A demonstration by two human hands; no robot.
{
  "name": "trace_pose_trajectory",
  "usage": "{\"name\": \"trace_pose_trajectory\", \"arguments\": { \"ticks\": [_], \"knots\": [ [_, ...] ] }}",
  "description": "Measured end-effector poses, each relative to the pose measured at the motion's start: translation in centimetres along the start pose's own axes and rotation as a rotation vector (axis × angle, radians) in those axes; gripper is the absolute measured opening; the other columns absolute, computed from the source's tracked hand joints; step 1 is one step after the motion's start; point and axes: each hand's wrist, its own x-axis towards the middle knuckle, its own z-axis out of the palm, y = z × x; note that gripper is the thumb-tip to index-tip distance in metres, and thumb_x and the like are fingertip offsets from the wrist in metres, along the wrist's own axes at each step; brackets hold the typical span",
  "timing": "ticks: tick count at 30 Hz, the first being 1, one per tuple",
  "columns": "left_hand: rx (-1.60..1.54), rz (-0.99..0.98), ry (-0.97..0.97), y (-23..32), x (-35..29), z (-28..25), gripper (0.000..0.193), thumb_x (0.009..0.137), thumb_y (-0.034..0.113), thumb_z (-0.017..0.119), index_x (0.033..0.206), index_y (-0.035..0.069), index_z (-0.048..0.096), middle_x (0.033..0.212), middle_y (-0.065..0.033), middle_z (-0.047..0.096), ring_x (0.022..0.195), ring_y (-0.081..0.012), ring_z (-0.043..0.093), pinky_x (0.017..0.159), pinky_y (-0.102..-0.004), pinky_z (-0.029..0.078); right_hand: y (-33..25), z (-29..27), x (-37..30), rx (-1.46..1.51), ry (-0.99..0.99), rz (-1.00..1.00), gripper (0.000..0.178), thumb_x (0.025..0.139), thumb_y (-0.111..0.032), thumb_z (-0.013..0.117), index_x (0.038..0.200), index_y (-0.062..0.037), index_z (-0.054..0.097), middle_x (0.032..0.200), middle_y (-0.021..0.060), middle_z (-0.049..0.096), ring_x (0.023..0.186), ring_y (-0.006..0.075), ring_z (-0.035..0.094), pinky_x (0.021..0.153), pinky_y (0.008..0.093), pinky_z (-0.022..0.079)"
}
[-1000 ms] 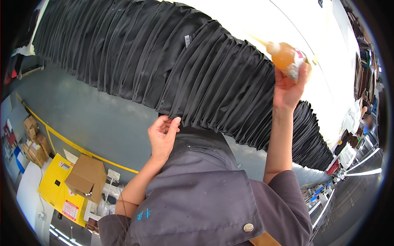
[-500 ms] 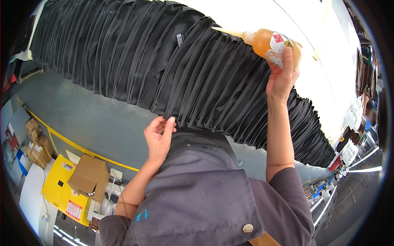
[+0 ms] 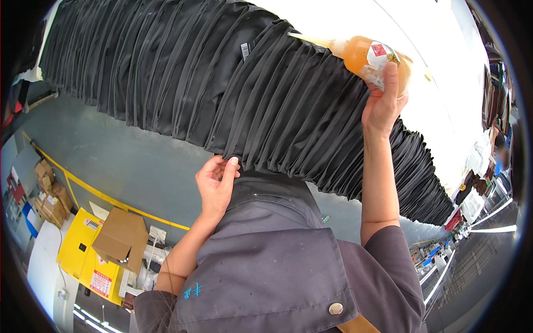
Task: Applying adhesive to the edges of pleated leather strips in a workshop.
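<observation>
A long row of black fabric pieces, laid side by side in overlapping folds, hangs over the near edge of the white table. My right hand is closed round a squeeze bottle of orange liquid. The bottle lies tilted on its side, its thin pale nozzle pointing left at the upper edge of the fabric; whether the tip touches cannot be made out. At the lower edge of the row, my left hand pinches the end of one black piece between thumb and fingers. A small white label shows on one piece.
The white table stretches behind the fabric. Below left, on the grey floor side, stand a yellow cabinet, an open cardboard box and more cartons. A yellow line runs along the floor. Piled cloth lies far right.
Both hands and the bottle have barely shifted, the bottle a few pixels to the right. The grips on the bottle and the fabric look the same.
</observation>
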Motion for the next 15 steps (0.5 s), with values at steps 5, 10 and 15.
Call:
{"name": "trace_pose_trajectory", "arguments": {
  "ticks": [5, 10, 15],
  "knots": [
    [0.006, -0.027, -0.029, 0.0, 0.0, -0.3, 0.011, 0.082, 0.008, 0.060, 0.081, -0.003, 0.057, 0.070, -0.0046, 0.060, 0.061, -0.0081, 0.055, 0.057, -0.0200, 0.045, -0.1, 0.0, -0.3, -0.001, -0.029, 0.049, 0.042, 0.080, -0.027, 0.064, 0.108, 0.0022, 0.050, 0.098, 0.0091, 0.056, 0.091, 0.0149, 0.054, 0.079, 0.0286, 0.045],
    [-0.019, -0.038, -0.016, 0.0, 0.0, -0.3, 0.011, 0.082, 0.008, 0.061, 0.081, -0.002, 0.057, 0.071, -0.0048, 0.060, 0.060, -0.0081, 0.055, 0.057, -0.0201, 0.045, 0.8, -0.6, -0.6, -0.121, -0.082, 0.018, 0.041, 0.084, -0.028, 0.058, 0.112, 0.0003, 0.048, 0.101, 0.0098, 0.056, 0.093, 0.0179, 0.057, 0.078, 0.0341, 0.050],
    [-0.013, -0.015, 0.002, -0.2, 0.0, -0.1, 0.011, 0.084, 0.010, 0.059, 0.080, 0.000, 0.057, 0.068, -0.0043, 0.060, 0.058, -0.0071, 0.055, 0.051, -0.0186, 0.039, 0.6, -0.1, -1.6, -0.117, -0.124, 0.051, 0.040, 0.084, -0.026, 0.057, 0.112, 0.0011, 0.048, 0.102, 0.0097, 0.056, 0.093, 0.0168, 0.056, 0.078, 0.0322, 0.049]
  ]
}}
